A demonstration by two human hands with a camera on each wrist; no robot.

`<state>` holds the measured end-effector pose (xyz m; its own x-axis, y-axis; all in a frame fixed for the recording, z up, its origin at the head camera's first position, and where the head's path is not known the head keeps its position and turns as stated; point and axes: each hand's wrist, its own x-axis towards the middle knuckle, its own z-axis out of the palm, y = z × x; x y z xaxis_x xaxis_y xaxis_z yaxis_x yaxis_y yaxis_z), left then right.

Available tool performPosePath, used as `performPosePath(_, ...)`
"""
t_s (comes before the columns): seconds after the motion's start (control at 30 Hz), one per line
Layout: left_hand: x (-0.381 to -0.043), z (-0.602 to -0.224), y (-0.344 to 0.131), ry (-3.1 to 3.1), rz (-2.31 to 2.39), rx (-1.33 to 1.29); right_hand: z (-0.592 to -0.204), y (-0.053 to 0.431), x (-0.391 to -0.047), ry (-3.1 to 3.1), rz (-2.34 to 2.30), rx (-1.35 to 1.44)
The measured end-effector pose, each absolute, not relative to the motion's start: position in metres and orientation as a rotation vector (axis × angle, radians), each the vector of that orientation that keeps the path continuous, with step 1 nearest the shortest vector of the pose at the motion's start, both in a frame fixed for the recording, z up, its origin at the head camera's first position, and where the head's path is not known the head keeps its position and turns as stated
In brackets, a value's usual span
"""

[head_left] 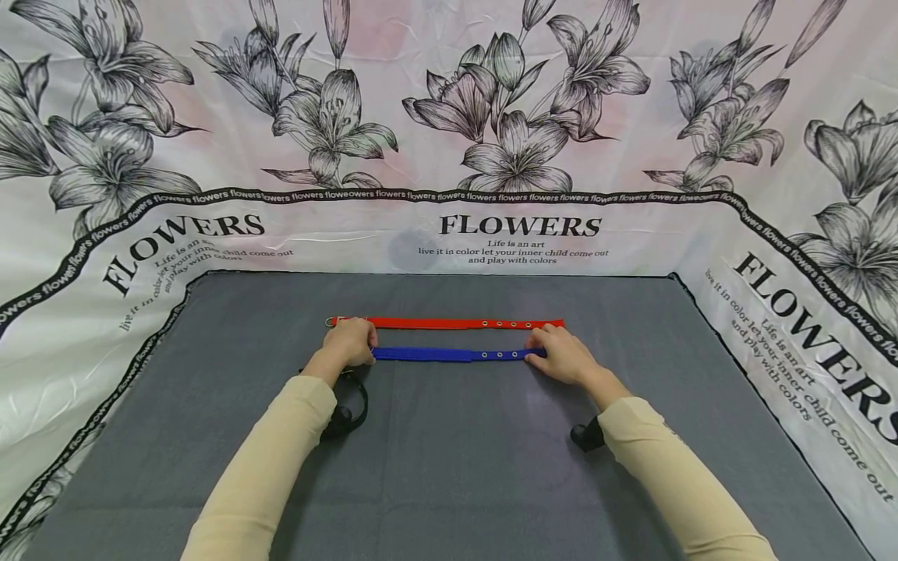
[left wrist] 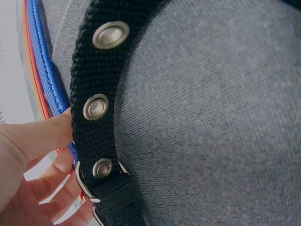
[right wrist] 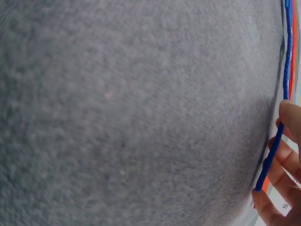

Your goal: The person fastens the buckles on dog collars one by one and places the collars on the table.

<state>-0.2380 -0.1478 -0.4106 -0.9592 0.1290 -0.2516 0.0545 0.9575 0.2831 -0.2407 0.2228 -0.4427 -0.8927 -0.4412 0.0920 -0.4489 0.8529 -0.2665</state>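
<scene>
A person in pale yellow sleeves (head_left: 259,467) is reaching both arms over a bench (head_left: 449,483) covered in grey cloth. A blue strap (head_left: 428,354) is stretching straight from side to side between the two hands, in the middle of the bench. The left hand (head_left: 353,341) is pinching its left end, thumb on the near side and fingers behind. The right hand (head_left: 561,354) is pinching its right end in the same way, near a row of metal eyelets.

Just beyond, a red strap (head_left: 435,322) is running parallel to the blue one, its metal buckle (head_left: 331,321) sitting at the left and its eyelets lining the right half. In the left wrist view, a black strap (left wrist: 96,70) with round metal eyelets is curving close in front of the left hand; what is supporting it cannot be told. Behind the bench, a white sheet (head_left: 351,234) is showing black-lined lilies and the word "FLOWERS".
</scene>
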Motion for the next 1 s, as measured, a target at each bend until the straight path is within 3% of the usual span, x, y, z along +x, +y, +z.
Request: performPosePath(1.0, -0.238, -0.393, -0.172, 2.825, 0.66, 0.435, -0.421, 0.226, -0.245, -2.851, 0.543, 0.715)
